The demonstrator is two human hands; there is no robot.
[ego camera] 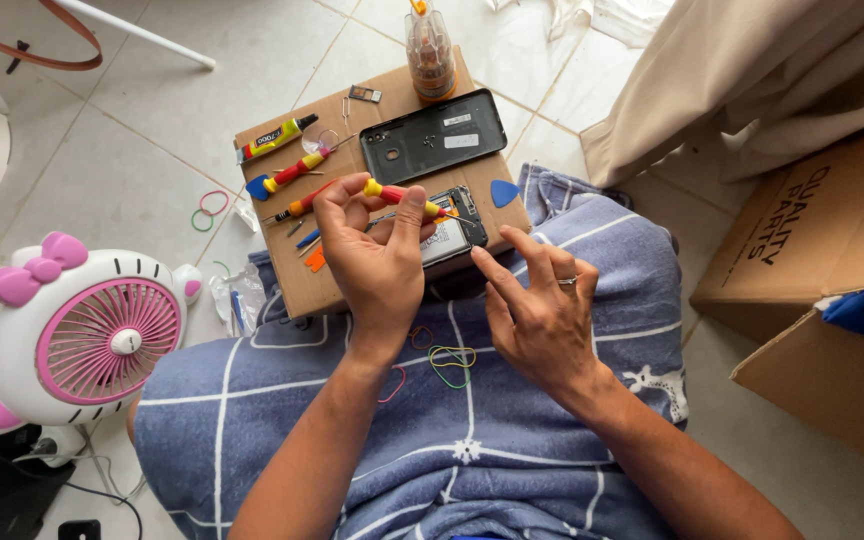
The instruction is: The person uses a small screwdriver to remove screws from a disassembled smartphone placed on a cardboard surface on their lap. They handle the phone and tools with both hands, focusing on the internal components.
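Two hands work over our lap. Our left hand [377,250] closes its grip on a small screwdriver [402,195] with a red and yellow handle, thumb and fingertips pinching it so the thin metal tip angles down toward the opened phone [452,232], a hold that lets the handle turn between the fingers. Our right hand [542,305] holds nothing; its grip is wide, fingers spread and slightly curled, fingertips just beside the phone's near edge, seemingly to steady it. A ring sits on one finger.

We see the phone lying flat on a brown cardboard box [302,285] that serves as a table across our knees, its dull surface keeping the small parts from sliding. The phone's glossy black back cover [432,135] lies apart behind it, inner face up. A blue triangular pick [504,192] rests near the phone's right side. More screwdrivers [287,175] and a yellow glue tube [274,138] lie at the box's left, a clear case of bits [430,50] at its far edge.

Thin rubber bands [450,362] lie on the soft blue checked blanket [512,460]. A round pink and white fan [77,335] stands on the tiled floor [152,110] at left; a large cardboard carton [822,270] sits at right.
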